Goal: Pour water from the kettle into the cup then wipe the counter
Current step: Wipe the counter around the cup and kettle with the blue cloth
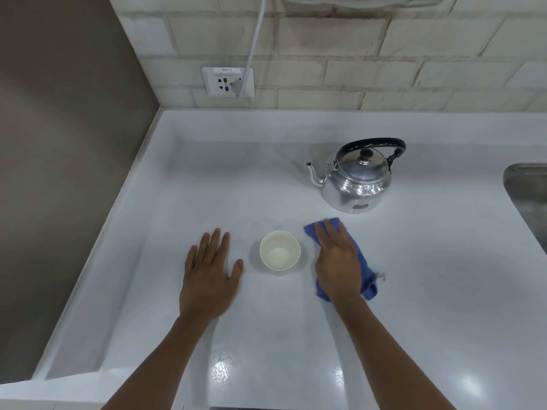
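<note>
A white paper cup (280, 253) stands upright on the white counter (414, 276), with clear liquid visible in its bottom. A shiny metal kettle (356, 180) with a black handle stands behind and to the right of the cup, spout pointing left. My right hand (337, 258) lies flat, fingers straight, pressing a blue cloth (365, 278) onto the counter just right of the cup. My left hand (208, 276) rests flat on the counter left of the cup, fingers spread, holding nothing.
A steel sink (529, 199) cuts into the counter at the right edge. The tiled back wall carries a socket plate (228, 81) with a white cable plugged in. A brown side wall bounds the counter's raised left rim.
</note>
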